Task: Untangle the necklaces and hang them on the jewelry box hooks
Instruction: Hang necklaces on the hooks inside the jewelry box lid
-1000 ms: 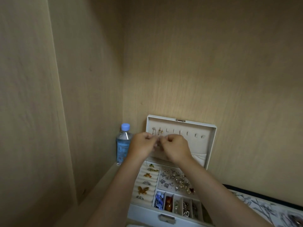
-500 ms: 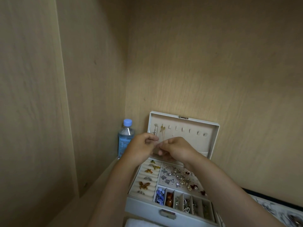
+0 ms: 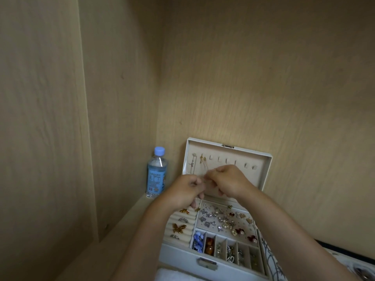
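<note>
A white jewelry box [image 3: 178, 258] stands open against the back wall, its lid [image 3: 265, 169] upright with a row of hooks [image 3: 225, 159]. A silver necklace [image 3: 192, 164] hangs from the leftmost hook and a gold necklace [image 3: 203, 161] from the one beside it. My left hand [image 3: 185, 191] and my right hand [image 3: 227, 180] meet in front of the lid, both pinching a thin chain [image 3: 207, 172] that runs up toward the gold necklace's hook. The chain's lower part is hidden by my fingers.
A water bottle with a blue cap [image 3: 156, 173] stands in the corner left of the box. Wooden walls close in at the left and back. The box's tray holds several rings, earrings and charms [image 3: 221, 220]. A patterned cloth [image 3: 272, 258] lies at the right.
My hands have dropped lower and drawn slightly apart, away from the hooks. The gold necklace now hangs uncovered on the second hook. The camera has moved closer to the box.
</note>
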Demonstrator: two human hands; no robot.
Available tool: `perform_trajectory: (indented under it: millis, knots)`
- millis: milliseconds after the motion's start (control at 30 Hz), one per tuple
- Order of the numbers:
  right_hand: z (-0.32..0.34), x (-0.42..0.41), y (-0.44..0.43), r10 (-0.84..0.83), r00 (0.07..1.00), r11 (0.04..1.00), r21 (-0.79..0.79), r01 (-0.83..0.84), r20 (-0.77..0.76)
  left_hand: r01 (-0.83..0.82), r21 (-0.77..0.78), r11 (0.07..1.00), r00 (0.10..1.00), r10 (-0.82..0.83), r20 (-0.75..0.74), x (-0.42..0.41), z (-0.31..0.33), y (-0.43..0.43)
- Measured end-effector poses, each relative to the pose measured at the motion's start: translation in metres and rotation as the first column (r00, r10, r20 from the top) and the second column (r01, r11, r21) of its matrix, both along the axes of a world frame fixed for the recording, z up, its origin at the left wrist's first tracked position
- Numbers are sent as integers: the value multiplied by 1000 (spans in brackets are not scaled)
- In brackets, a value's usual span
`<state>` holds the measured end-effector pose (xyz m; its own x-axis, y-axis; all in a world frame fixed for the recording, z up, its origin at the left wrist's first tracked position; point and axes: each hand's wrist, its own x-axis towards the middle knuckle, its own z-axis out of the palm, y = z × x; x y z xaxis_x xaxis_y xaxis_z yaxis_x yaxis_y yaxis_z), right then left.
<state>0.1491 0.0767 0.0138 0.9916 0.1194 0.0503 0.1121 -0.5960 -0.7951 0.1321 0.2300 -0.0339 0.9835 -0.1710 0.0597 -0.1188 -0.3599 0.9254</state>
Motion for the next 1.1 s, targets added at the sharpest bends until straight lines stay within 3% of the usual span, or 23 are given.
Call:
perform_trajectory:
  millis: [100,233,467,600,700,833,1100]
  knots:
    - [-11,-8,-1,91,987,983,-147,-111,-133,-38,25,999,996,36,78,3,2,3]
    - [-22,-17,8,218,970,975,74,-211,-111,-66,32,997,984,60,167,3,6,2]
    - [-23,-2,10,73,997,984,160,-74,14,-154,-64,986,960,165,227,6,3,-2]
    - [-15,15,5,-20,993,986,166,0,117,-297,88,951,887,241,394,11,-2,-2]
    - [0,19,5,-44,985,977,212,7,168,-323,233,917,845,169,507,12,-6,1]
    - [12,24,7,-42,976,987,158,8,212,-307,398,865,845,54,533,13,-18,-1]
    - [-3,36,7,5,919,988,-144,57,395,-434,499,750,789,50,612,9,-27,-6]
